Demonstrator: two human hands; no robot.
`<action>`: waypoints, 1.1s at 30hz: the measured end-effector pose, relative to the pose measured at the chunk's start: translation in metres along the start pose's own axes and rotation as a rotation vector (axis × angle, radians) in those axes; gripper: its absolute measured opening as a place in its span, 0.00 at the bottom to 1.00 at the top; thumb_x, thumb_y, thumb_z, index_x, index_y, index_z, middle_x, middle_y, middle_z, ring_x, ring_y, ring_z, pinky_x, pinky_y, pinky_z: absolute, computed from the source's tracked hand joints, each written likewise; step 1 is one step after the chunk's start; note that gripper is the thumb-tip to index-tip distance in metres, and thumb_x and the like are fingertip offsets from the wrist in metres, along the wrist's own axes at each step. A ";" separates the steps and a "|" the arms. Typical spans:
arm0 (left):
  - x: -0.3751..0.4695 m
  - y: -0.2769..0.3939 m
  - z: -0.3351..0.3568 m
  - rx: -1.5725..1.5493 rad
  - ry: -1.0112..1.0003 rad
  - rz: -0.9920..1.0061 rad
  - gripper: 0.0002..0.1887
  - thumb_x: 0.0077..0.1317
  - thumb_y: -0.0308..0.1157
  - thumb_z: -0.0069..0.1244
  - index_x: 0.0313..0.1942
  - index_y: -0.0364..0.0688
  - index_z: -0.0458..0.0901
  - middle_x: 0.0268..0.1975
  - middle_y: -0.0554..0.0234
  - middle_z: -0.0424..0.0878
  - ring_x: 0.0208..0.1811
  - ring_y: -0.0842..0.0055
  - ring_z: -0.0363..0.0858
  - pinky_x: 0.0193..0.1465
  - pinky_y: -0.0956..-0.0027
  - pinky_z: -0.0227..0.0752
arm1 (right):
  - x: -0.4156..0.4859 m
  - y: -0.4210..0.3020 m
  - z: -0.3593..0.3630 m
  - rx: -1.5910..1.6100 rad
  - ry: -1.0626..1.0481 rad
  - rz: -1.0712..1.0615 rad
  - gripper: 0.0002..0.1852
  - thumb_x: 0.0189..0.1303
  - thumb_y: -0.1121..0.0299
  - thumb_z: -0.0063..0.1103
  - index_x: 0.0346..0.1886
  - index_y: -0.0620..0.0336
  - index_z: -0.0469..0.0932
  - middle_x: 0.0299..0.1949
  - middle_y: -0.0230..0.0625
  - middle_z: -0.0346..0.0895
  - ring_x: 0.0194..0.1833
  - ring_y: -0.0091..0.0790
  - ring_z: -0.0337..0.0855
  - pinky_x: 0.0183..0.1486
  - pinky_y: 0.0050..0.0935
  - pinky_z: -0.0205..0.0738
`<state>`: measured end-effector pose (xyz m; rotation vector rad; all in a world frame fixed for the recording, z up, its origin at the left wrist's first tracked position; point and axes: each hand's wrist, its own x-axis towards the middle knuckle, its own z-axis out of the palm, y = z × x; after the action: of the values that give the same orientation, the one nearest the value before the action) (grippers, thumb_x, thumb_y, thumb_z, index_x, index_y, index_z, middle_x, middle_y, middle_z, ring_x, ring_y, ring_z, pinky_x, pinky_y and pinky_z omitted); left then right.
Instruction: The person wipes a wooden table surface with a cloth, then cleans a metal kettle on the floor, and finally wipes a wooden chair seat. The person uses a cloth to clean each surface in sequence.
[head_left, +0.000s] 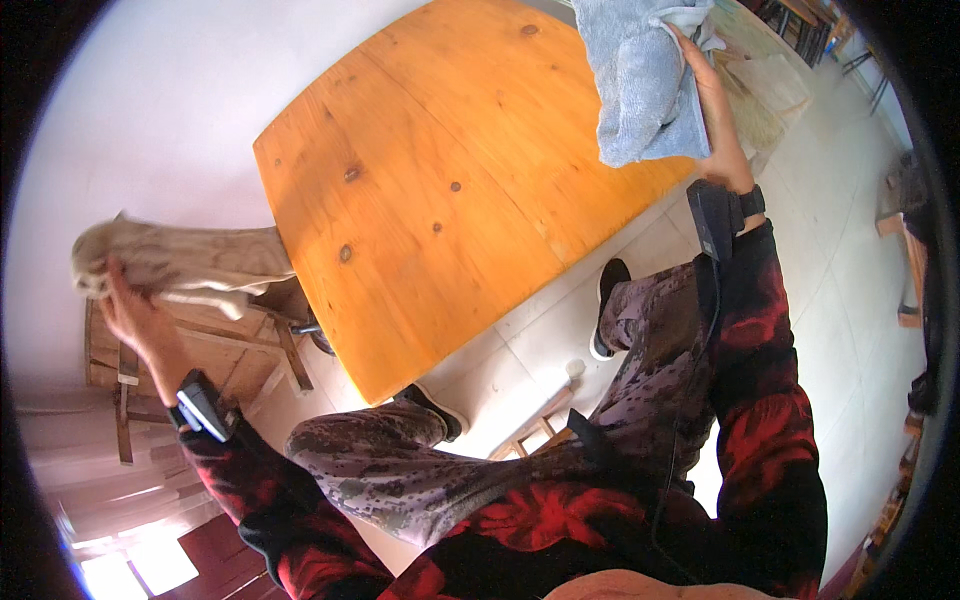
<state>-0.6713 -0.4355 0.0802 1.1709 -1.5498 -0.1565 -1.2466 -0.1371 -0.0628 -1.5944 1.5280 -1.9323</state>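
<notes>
A wooden table with dark knots stands before me. At its far left, my left hand grips a bundle of grey-brown patterned cloth, whose length reaches to the table's left edge. My left fingers are partly hidden against the cloth and look blurred. Over the table's right end, my right hand is closed on a light blue-grey towel, with the thumb side along its right edge. The towel hangs in loose folds, and part of it is cut off by the top rim of the view.
A wooden stool or bench lies by the wall at left, below the patterned cloth. Beyond the right end of the table is a surface with a clear sheet over it. A wooden frame stands on the tiled floor between my legs.
</notes>
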 end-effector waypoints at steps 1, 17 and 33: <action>0.005 -0.011 -0.020 0.090 -0.019 0.113 0.30 0.66 0.45 0.59 0.67 0.50 0.73 0.67 0.47 0.70 0.68 0.58 0.71 0.65 0.52 0.75 | -0.002 -0.001 0.001 -0.053 -0.014 -0.059 0.44 0.59 0.72 0.70 0.77 0.50 0.57 0.76 0.33 0.58 0.71 0.32 0.66 0.74 0.32 0.63; -0.091 -0.078 -0.013 -0.493 -0.045 -0.337 0.16 0.69 0.34 0.59 0.53 0.38 0.81 0.50 0.60 0.84 0.49 0.72 0.81 0.53 0.67 0.76 | 0.018 -0.009 0.024 0.293 0.098 0.400 0.29 0.69 0.54 0.60 0.66 0.63 0.72 0.57 0.35 0.80 0.54 0.28 0.83 0.59 0.27 0.78; -0.195 -0.093 0.006 -0.375 -0.453 -0.575 0.16 0.66 0.35 0.61 0.50 0.36 0.82 0.42 0.63 0.86 0.42 0.78 0.82 0.47 0.71 0.76 | 0.045 0.023 0.028 -1.014 -0.192 0.208 0.35 0.59 0.56 0.65 0.66 0.66 0.70 0.60 0.58 0.77 0.61 0.57 0.77 0.63 0.44 0.68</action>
<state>-0.6464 -0.3429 -0.1133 1.2962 -1.4284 -1.1097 -1.2511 -0.1940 -0.0571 -1.7173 2.6424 -0.8367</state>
